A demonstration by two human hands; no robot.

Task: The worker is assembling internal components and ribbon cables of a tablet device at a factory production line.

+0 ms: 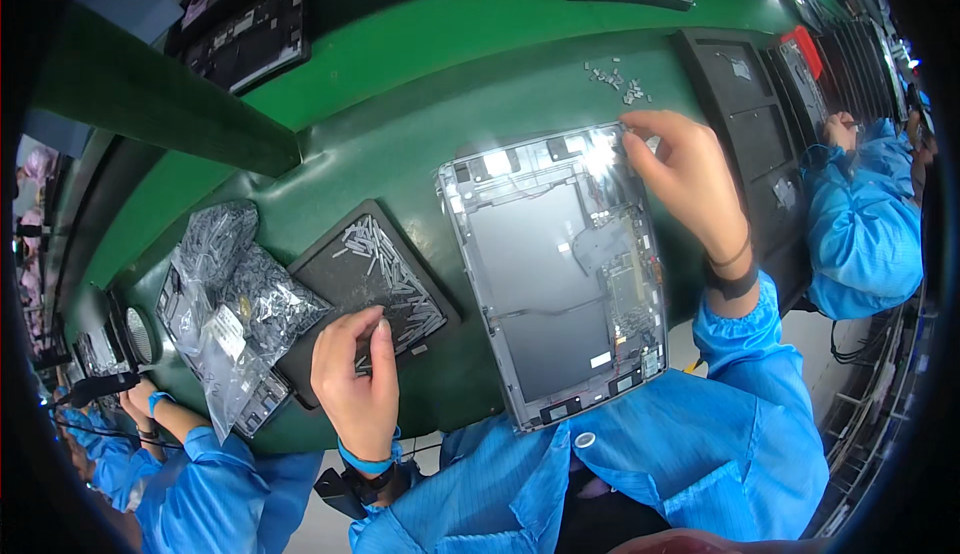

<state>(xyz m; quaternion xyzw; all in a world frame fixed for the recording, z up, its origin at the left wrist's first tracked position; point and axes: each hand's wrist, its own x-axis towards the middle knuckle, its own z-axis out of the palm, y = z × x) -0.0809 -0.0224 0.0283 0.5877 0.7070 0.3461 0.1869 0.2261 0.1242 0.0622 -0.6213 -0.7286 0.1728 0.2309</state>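
Note:
An opened tablet [530, 284] lies in front of me, its near edge against my blue smock. Its inside shows a large grey battery area, cables and a circuit board [628, 289] along the right side. My right hand [690, 169] is closed at the tablet's far right corner, index finger and thumb about the edge. To the left, my left hand [355, 384] hovers over the near part of a black foam tray [320, 279] with many small grey strips [385, 264]. Its thumb and index tips nearly meet; anything between them is too small to make out.
Clear plastic bags [235, 284] full of small dark parts lie left of the tray. Tiny grey pieces [620, 82] are scattered beyond the tablet. A black foam holder [740, 104] stands at the right. Co-workers in blue sleeves [865, 224] sit on both sides. A green post [190, 104] rises at the left.

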